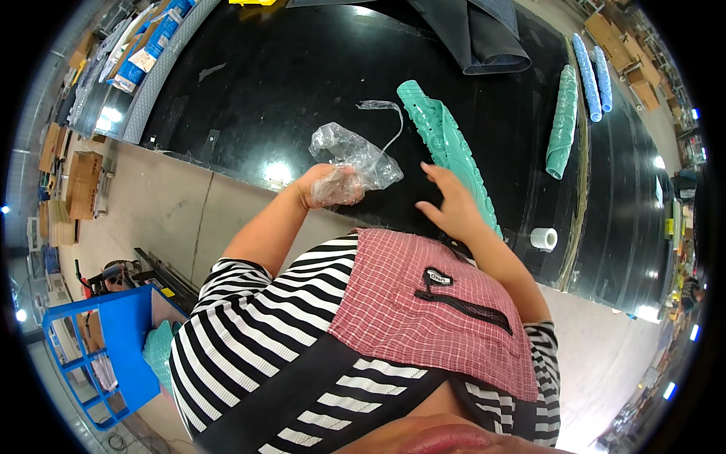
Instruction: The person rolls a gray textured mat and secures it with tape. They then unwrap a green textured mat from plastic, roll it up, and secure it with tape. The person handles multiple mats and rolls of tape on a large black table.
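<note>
My left hand [333,185] is closed round a crumpled piece of clear plastic wrap [349,155], held over the near edge of the black table [265,83]. From the plastic a thin twisted strand [395,130] trails up onto the tabletop. Fingers apart and with nothing in it, my right hand [452,206] hovers beside a green rolled mat [448,136] that lies slantwise on the table. The hand and forearm hide part of the roll's near end, and its surface has a raised, holed pattern.
Right of my arm sit a white tape roll [543,239], another green roll [562,125] and two blue rolls [587,76]. Dark folded sheeting [484,41] lies at the far side. Blue boxes [147,49] line the far left, and a blue frame cart [113,352] stands on the floor.
</note>
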A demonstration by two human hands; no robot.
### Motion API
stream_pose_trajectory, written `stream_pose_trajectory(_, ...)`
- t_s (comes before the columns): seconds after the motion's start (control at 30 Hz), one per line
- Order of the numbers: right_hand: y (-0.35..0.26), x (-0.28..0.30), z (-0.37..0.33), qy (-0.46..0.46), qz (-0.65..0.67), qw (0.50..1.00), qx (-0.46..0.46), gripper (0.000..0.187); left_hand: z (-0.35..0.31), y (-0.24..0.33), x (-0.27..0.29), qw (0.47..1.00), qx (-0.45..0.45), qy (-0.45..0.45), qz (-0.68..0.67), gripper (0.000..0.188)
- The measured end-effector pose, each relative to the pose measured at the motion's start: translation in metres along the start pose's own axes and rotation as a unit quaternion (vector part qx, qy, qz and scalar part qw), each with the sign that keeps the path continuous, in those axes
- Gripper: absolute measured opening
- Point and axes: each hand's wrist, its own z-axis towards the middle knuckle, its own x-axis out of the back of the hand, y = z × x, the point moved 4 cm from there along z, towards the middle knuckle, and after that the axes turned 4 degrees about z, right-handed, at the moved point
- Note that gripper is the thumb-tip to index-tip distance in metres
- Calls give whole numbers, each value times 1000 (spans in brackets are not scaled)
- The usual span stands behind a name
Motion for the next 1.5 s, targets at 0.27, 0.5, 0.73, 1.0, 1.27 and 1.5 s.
stream_pose_trajectory(0.27,59,-73,126,115,80,970,-199,82,-10,-33,10,998,29,-27,-48,34)
stream_pose_trajectory(0.5,38,-131,168,-171,266,941,-120,72,-26,-44,17,993,105,40,-33,30)
stream_pose_trajectory(0.73,-1,-128,149,-38,27,997,-62,18,-35,-39,26,989,61,76,-113,31)
stream_pose_trajectory(1.0,-86,-114,110,-43,-34,948,313,20,-39,3,9,950,-144,76,-268,53)
stream_pose_trajectory(1.27,-98,-116,96,-66,-203,928,305,38,-53,21,-23,965,-224,42,-131,42)
stream_pose_trajectory(1.5,-124,-96,85,-67,-146,942,296,43,-91,30,21,925,-298,223,-74,30)
